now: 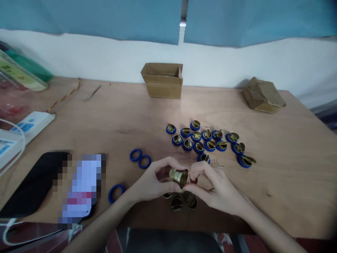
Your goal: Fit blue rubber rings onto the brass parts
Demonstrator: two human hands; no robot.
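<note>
My left hand (pixel 160 179) grips a hollow brass fitting (pixel 179 176) between thumb and fingers, its flared mouth turned to the right. Close against that mouth is my right hand (pixel 213 186), with thumb and fingertips pinched together; whatever lies between them is too small to make out. Below my hands stand several similar brass fittings (pixel 177 202), partly hidden. Beyond, several brass fittings in blue rings (pixel 199 147) sit grouped on the table. Two loose blue rings (pixel 144 161) lie left of my left hand, and another blue ring (pixel 116 194) is nearer the front edge.
An open cardboard box (pixel 164 88) stands by the wall, and a crumpled box (pixel 263 95) is at the back right. Thin curved wires (pixel 218 163) lie beyond my right hand. On the left are tweezers (pixel 93 93), a power strip (pixel 34 126), a black phone-like object (pixel 34 182) and a blurred-out screen (pixel 83 186).
</note>
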